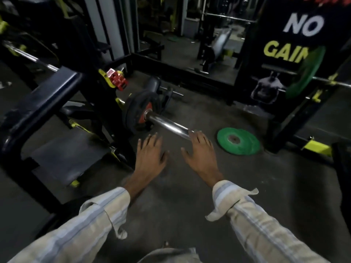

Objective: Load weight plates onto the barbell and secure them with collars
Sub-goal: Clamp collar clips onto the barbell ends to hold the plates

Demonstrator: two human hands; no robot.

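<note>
Rough grey gym floor (pixel 190 196) is overhung by spread left hand (pixel 150 156) and right hand (pixel 201 154) near a chromed barbell sleeve (pixel 167 124) and round green plate (pixel 238 141).

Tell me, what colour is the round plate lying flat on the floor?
Green, with a grey middle. The plate shows best in the head view, the only one here.
</note>
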